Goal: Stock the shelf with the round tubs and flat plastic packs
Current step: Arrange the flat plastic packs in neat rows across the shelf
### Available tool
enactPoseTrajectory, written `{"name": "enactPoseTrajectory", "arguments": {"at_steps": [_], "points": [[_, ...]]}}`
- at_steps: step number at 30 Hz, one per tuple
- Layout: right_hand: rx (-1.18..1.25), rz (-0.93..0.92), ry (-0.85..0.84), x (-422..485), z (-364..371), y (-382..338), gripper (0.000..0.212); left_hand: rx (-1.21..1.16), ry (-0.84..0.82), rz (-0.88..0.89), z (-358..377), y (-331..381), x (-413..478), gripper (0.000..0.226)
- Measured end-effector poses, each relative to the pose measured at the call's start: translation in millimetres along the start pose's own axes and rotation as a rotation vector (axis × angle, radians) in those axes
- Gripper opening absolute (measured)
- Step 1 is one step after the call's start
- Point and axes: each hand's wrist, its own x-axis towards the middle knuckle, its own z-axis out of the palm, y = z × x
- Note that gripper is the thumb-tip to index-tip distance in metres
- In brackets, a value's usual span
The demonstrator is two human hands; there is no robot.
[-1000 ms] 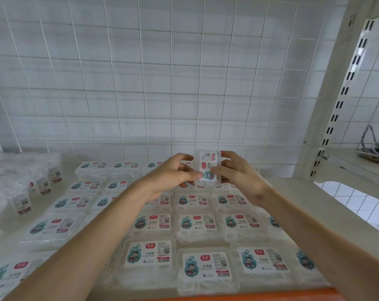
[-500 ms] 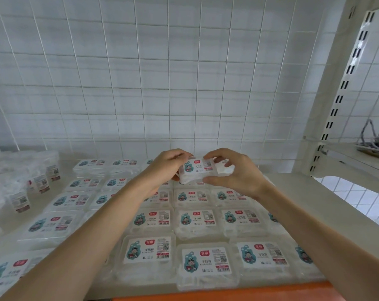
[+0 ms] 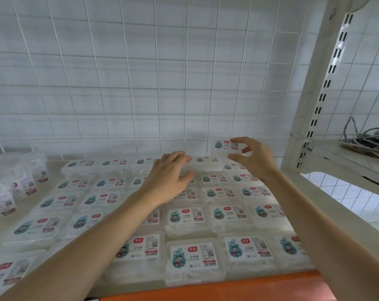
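Flat plastic packs (image 3: 192, 255) with white labels, each showing a cartoon figure, a red logo and a barcode, lie label-up in close rows over most of the shelf (image 3: 327, 213), from its orange front edge (image 3: 227, 287) to the wire grid (image 3: 162, 83) at the back. One more pack (image 3: 224, 145) sits higher than the rest at the back right, just in front of the grid; it seems to rest on the last row, though what bears it is hidden. The right hand (image 3: 255, 159) is beside this pack's right end, its fingers loosely curved with index finger and thumb well apart. The index fingertip is at the pack's top edge and the thumb is lower and clear of it, so the hand does not pinch the pack. Whether the fingertip touches the pack cannot be told. The left hand (image 3: 169, 179) is palm-down over the middle of the far rows, fingers relaxed and slightly spread, holding nothing; whether it touches the packs beneath is unclear. The round tubs (image 3: 25, 185), clear with small labels, stand grouped at the left end of the shelf, blurred. To the right rises a white slotted upright (image 3: 310, 83), and beyond it grey cables (image 3: 366, 140) lie on a neighbouring shelf.
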Motion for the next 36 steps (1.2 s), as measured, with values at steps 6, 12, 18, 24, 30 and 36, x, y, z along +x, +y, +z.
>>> {"name": "enactPoseTrajectory", "arguments": {"at_steps": [6,12,18,24,30,36], "points": [[-0.019,-0.019,-0.031,5.0,-9.6,20.8,0.038,0.156,-0.182,0.021,6.9,2.8,-2.5,0.058],[-0.100,-0.014,-0.107,9.1,-18.4,27.6,0.038,0.196,-0.248,-0.001,8.3,3.6,-2.7,0.060],[-0.147,0.049,-0.243,6.0,-22.0,35.2,0.035,0.160,-0.238,0.001,6.5,4.0,-2.8,0.060],[-0.200,0.074,-0.286,4.9,-16.5,34.2,0.039,0.157,-0.238,0.006,6.3,3.5,-3.4,0.060],[-0.276,0.083,-0.265,6.0,-11.0,30.5,0.033,0.145,-0.239,0.008,6.1,3.7,-3.7,0.061],[-0.413,0.066,-0.254,4.1,-6.9,20.3,0.042,0.156,-0.222,0.016,6.8,4.1,-4.4,0.059]]}}
